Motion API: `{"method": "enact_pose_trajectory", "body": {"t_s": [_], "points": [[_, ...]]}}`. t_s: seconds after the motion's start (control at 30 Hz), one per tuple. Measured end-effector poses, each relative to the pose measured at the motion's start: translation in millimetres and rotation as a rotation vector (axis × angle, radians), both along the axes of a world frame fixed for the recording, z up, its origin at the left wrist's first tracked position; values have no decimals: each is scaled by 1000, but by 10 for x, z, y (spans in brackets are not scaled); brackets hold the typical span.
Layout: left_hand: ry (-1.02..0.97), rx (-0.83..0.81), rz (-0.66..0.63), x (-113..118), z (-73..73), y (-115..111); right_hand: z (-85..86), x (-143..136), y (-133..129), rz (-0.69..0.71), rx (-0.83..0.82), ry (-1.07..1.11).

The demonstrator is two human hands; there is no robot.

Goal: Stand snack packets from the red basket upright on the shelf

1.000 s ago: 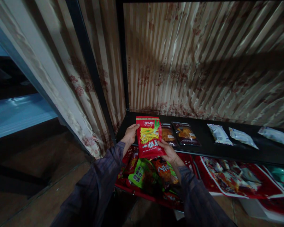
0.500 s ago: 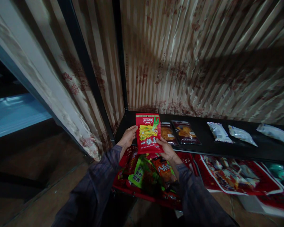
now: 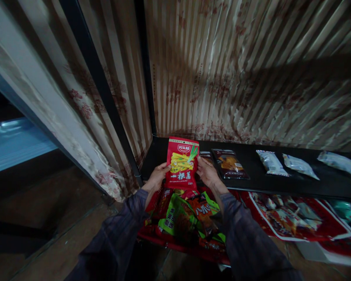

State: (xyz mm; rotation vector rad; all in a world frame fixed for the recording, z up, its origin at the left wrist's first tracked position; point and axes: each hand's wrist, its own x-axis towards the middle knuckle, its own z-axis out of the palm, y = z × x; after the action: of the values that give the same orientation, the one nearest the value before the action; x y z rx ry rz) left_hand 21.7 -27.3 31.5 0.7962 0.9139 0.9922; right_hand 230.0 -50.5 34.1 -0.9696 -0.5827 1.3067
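Observation:
A red snack bag (image 3: 182, 164) with yellow sticks and green onion printed on it is held upright between both hands, over the left end of the black shelf (image 3: 280, 185). My left hand (image 3: 158, 175) pinches its left edge. On the right edge, my right hand (image 3: 207, 171) grips it with fingers curled. Just below is a red basket (image 3: 175, 244) filled with several packets, among them a green bag (image 3: 175, 214) and an orange one (image 3: 204, 212). Behind my right hand lies a dark packet, partly hidden; a second dark packet (image 3: 230, 164) lies beside it.
Pale packets (image 3: 271, 162) lie farther right on the shelf. Under its front edge are red bags or trays of snacks (image 3: 295, 218). A striped curtain (image 3: 222, 78) hangs behind, and a black post (image 3: 98, 82) stands at the left.
Both hands have shifted on the red bag: the left slightly lower, the right higher up its edge. The right hand now covers more of the nearer dark packet. The view has shifted slightly.

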Motion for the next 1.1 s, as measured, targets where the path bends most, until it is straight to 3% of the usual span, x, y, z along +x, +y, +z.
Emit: {"method": "enact_pose_trajectory", "body": {"t_s": [0.3, 0.6, 0.87, 1.1], "points": [[-13, 22, -8, 28, 26, -129, 104, -65, 186, -217, -51, -85], [-87, -36, -36, -19, -83, -161, 79, -73, 372, -283, -77, 3], [-74, -70, 44, -32, -103, -104, 13, -55, 397, -141, -76, -42], [-98, -91, 163, -13, -95, -20, -11, -112, 226, 39, -135, -67]]}}
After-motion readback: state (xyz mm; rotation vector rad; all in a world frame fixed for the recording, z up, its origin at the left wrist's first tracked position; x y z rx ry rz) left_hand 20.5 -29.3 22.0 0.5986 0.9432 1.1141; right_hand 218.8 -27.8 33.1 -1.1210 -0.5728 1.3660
